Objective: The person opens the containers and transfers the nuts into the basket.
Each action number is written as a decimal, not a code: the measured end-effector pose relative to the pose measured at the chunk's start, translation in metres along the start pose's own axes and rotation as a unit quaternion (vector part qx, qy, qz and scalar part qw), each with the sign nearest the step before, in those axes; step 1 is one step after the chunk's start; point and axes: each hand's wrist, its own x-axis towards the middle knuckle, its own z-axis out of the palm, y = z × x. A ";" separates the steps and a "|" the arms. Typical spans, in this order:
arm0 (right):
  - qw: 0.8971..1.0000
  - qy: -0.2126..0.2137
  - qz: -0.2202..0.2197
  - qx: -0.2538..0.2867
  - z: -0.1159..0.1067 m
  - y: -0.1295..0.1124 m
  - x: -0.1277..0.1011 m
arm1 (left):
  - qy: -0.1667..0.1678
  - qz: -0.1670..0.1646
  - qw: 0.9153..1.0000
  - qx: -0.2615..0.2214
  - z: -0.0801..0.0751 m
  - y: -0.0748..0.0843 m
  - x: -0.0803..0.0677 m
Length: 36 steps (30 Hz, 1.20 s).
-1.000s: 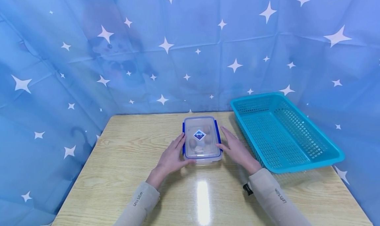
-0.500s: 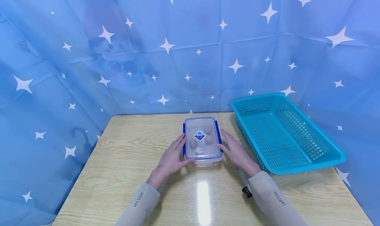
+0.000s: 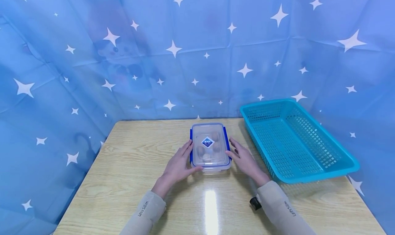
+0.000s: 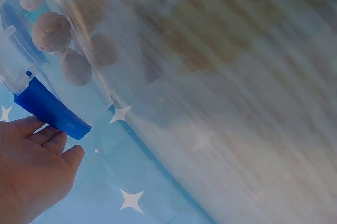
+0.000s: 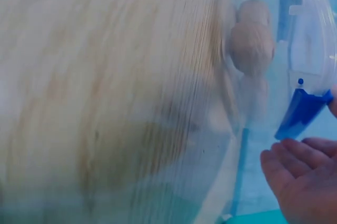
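Note:
A clear lidded box (image 3: 210, 144) with blue side clips stands on the wooden table (image 3: 129, 166), and several round brown pieces show inside it. My left hand (image 3: 180, 161) lies along the box's left side, with the thumb at its front corner. My right hand (image 3: 243, 158) lies along the right side. In the left wrist view my left hand's fingertips (image 4: 63, 147) sit just under the left blue clip (image 4: 50, 109), which sticks out from the box. In the right wrist view my right hand's fingertips (image 5: 287, 155) are just below the right blue clip (image 5: 301, 110).
A teal slotted basket (image 3: 324, 163) with nothing in it stands at the table's right side, close to my right hand. Blue star-printed cloth (image 3: 92, 74) hangs behind and on both sides of the table.
My right hand has drawn in against the box's right clip, and its fingers have bent a little. The left hand and the box have stayed about where they were.

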 end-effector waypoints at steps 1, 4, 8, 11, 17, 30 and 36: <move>1.000 0.001 -0.001 0.015 0.001 0.000 0.000 | 0.000 0.001 1.000 0.000 0.000 0.000 0.000; 0.998 0.008 -0.005 0.055 0.002 0.000 0.000 | 0.002 0.003 1.000 0.000 0.000 0.000 0.000; 0.995 0.019 0.003 0.095 0.004 0.000 -0.001 | 0.002 0.004 1.000 0.000 -0.001 0.000 0.000; 0.992 0.026 0.019 0.122 0.004 0.000 -0.001 | 0.003 0.005 1.000 0.001 -0.001 0.000 0.000; 0.986 0.032 0.036 0.161 0.004 0.002 0.001 | 0.003 0.003 1.000 -0.001 0.000 0.000 0.000; 0.981 0.045 0.084 0.168 0.004 0.002 0.001 | -0.005 -0.009 1.000 -0.004 0.000 0.001 0.001; 0.967 0.021 0.107 0.231 0.005 0.000 0.000 | -0.005 -0.009 1.000 -0.005 0.000 0.001 0.001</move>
